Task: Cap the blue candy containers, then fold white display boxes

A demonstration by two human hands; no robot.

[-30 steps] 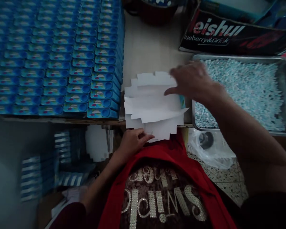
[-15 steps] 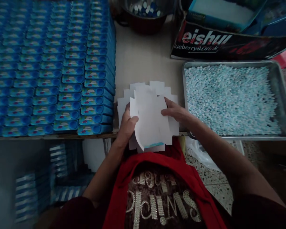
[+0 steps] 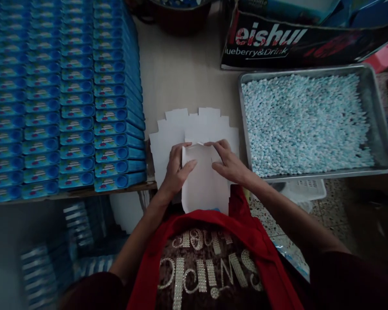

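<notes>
Beyond my fingers (image 3: 218, 156), a bare strip of surface (image 3: 187, 73) runs away from me, walled by stacked blue boxes (image 3: 111, 142) left, metal tray (image 3: 310, 125) and black carton (image 3: 271, 43) right, dark pot (image 3: 181, 17) at its far end.

Cartons (image 3: 77, 125) left, sheets (image 3: 168, 133) middle, tray (image 3: 382, 142) right, box (image 3: 271, 45) behind tray.

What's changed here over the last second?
The right hand, raised before, has come down; it and the left hand have gripped a white sheet, drawn it toward the body and bent its far end up. Blue boxes and metal tray stayed put.
</notes>
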